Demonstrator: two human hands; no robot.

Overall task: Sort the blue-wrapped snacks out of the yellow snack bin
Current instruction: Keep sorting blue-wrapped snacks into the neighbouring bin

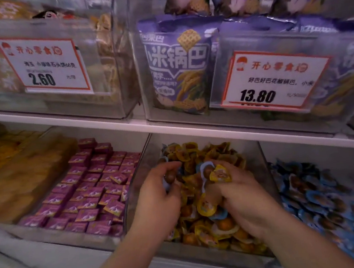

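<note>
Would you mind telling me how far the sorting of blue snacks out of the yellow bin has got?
Partly done, at a guess. The blue bin to the right holds only blue snacks. In hand: both the left hand and right hand are in the yellow bin, gripping snacks, including a blue-wrapped one by the right. Left: at least one more blue wrapper lies among the yellow ones; any buried ones are hidden.

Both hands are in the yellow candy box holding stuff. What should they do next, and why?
Probably carry the right hand across to the blue snack bin on its right and drop the blue-wrapped snack there. That hand grips a blue-wrapped piece together with a yellow-wrapped snack, so the yellow one should fall back into the yellow snack bin first. The left hand also holds pieces.
</note>
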